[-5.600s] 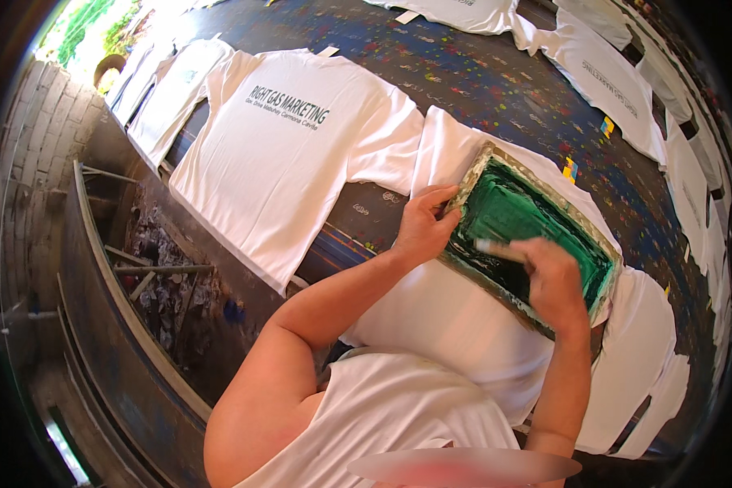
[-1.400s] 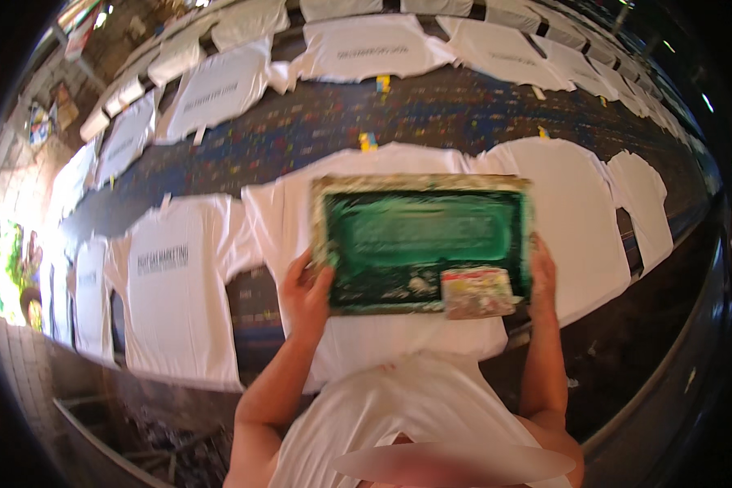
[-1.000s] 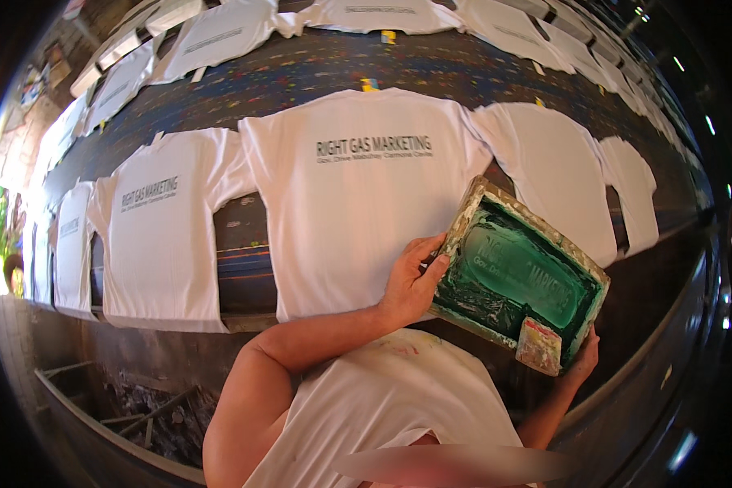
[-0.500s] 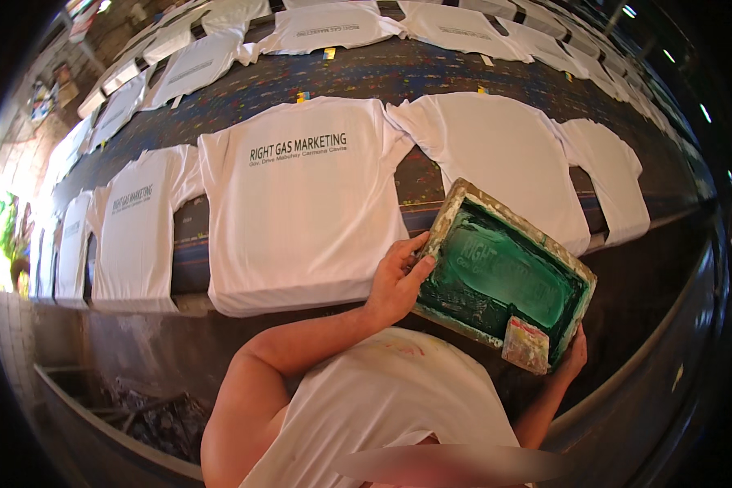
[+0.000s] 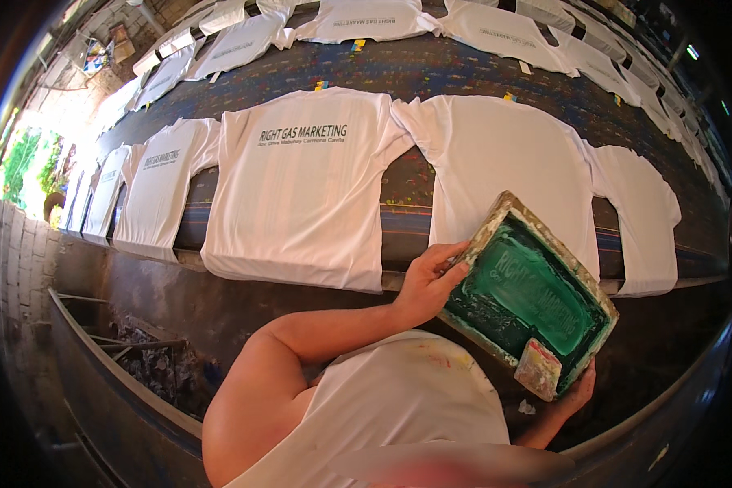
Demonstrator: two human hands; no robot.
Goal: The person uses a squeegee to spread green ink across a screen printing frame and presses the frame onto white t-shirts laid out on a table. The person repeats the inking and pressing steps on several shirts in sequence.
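Head view: the left hand (image 5: 425, 286) grips the near-left edge of a wooden-framed printing screen with green mesh (image 5: 531, 291), fingers curled over its rim. The right hand (image 5: 576, 394) holds the lower right corner from beneath, its fingers mostly hidden. A paint-stained squeegee block (image 5: 538, 368) lies inside the frame. The screen is held tilted above the unprinted white T-shirt (image 5: 504, 154) on the long patterned desk (image 5: 431, 69). The printed white T-shirt (image 5: 305, 179) to its left is done; blank shirts to the right remain.

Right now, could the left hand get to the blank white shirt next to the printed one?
Probably not freely: the left hand grips the edge of the green screen frame, which overlaps the blank shirt. It would have to let go first, though the shirt lies close.
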